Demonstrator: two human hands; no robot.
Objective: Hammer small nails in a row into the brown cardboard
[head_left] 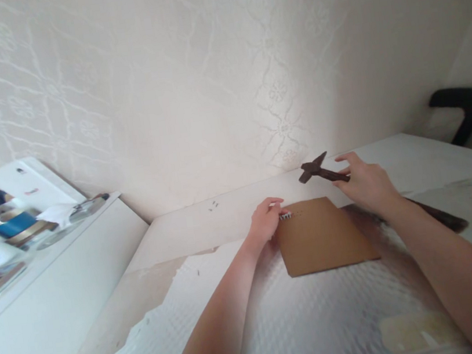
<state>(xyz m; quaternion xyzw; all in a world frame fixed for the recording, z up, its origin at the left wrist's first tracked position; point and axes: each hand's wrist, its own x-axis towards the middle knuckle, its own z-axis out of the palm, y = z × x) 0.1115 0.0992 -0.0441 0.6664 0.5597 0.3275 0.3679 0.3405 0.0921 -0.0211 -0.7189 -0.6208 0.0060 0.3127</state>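
A flat brown board (pixel 323 235) lies on a white table (pixel 206 216), on a sheet of bubble wrap (pixel 308 313). My left hand (pixel 266 219) is closed in a pinch at the board's far left corner, on a small pale thing with dark points that I cannot name. My right hand (pixel 362 182) grips the handle of a dark hammer (pixel 316 168) near its head, held a little above the board's far right corner. The long handle runs back under my right forearm.
A patterned pale wall stands right behind the table. To the left, a white shelf (pixel 53 249) carries bottles, tins and a white box. A black chair arm (pixel 467 103) shows at the right edge.
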